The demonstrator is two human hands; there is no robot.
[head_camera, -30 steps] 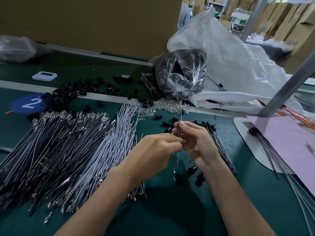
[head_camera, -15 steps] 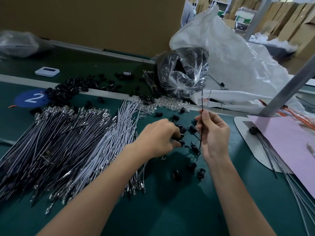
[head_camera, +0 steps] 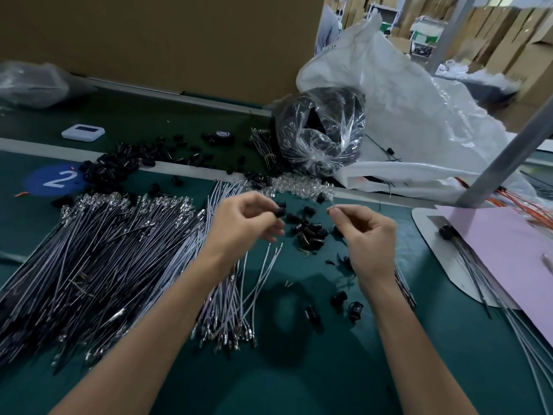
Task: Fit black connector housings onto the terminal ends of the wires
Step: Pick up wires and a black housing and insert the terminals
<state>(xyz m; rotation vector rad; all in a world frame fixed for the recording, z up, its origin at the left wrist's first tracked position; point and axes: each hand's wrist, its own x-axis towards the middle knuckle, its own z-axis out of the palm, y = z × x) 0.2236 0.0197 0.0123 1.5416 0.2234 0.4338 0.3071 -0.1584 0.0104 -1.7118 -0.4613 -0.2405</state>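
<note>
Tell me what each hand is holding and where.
Left hand pinches a black connector housing by its sides; right hand pinches a wire just below its terminal end.

The green bench carries a broad heap of wires at nine o'clock, loose black housings near centre, a pink sheet at three, a blue number sticker at ten.

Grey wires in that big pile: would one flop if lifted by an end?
Probably sags gently rather than flops: the loose grey wires lie in soft curves, the piled ones nearly straight. Likely very light, being so thin.
</note>
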